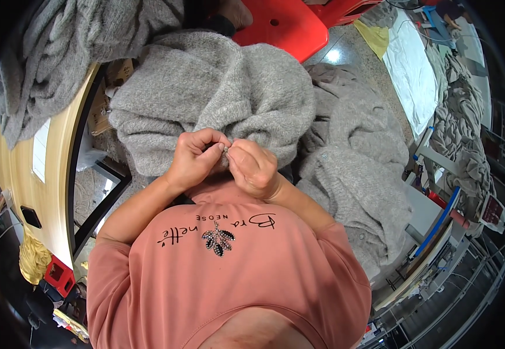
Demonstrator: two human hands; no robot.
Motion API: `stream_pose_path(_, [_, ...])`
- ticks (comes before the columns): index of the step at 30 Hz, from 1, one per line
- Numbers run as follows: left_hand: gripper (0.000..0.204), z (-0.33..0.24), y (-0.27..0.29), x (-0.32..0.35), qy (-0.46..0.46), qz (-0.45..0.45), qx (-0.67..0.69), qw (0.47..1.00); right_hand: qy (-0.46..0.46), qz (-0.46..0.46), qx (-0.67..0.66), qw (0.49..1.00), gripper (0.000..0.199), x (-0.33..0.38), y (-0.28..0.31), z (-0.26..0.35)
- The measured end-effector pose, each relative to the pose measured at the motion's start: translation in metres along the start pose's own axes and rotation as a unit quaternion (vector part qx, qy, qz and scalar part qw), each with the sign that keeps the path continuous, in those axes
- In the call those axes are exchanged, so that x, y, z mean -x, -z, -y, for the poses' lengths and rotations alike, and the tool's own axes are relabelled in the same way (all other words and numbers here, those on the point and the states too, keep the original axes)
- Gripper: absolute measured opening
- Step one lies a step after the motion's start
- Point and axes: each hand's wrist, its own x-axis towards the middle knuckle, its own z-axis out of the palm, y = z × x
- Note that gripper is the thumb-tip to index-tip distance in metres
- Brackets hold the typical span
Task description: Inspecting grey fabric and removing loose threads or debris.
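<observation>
A bulky grey knit garment (176, 78) lies heaped across my lap, in soft folds. At its near side my left hand (196, 154) is closed, thumb and forefinger pinching at the knit. Right beside it, my right hand (254, 168) is closed too, its fingertips meeting those of the left. A tiny pale piece (225, 149) shows between the fingertips; it is too small to name. To the right lies a second grey knit garment (351, 174), with small round buttons on it.
More grey knitwear (101, 29) hangs over a wooden table (60, 145) on the left, where a black phone (30, 217) lies. A red plastic stool (284, 26) stands ahead. White sheeting (409, 72) and piled grey cloth (462, 110) are at the right.
</observation>
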Motion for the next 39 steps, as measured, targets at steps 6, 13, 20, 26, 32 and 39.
stream_pose_path(6, [0.011, -0.009, -0.003, 0.002, -0.060, 0.011, -0.126, 0.990, -0.416, 0.002, -0.328, 0.848, 0.007, 0.005, 0.001, -0.004])
stream_pose_path(13, [0.018, -0.008, -0.005, 0.002, -0.196, -0.038, -0.354, 0.914, -0.461, 0.053, -0.379, 0.801, 0.015, 0.000, 0.013, -0.014])
stream_pose_path(20, [0.015, -0.001, 0.007, -0.003, -0.043, 0.016, -0.213, 0.976, -0.219, 0.109, -0.150, 0.958, 0.016, -0.010, 0.016, -0.006])
stream_pose_path(26, [0.014, -0.026, -0.002, -0.011, -0.219, -0.046, -0.341, 0.913, -0.171, 0.122, -0.064, 0.976, 0.015, -0.003, 0.011, -0.009])
stream_pose_path(32, [0.010, -0.013, -0.008, 0.006, -0.226, -0.107, -0.399, 0.882, -0.265, 0.087, -0.100, 0.955, 0.009, 0.004, 0.005, -0.011])
stream_pose_path(39, [0.013, 0.000, -0.006, -0.009, -0.161, -0.089, -0.319, 0.930, -0.400, 0.031, -0.237, 0.885, 0.006, 0.003, -0.002, -0.008])
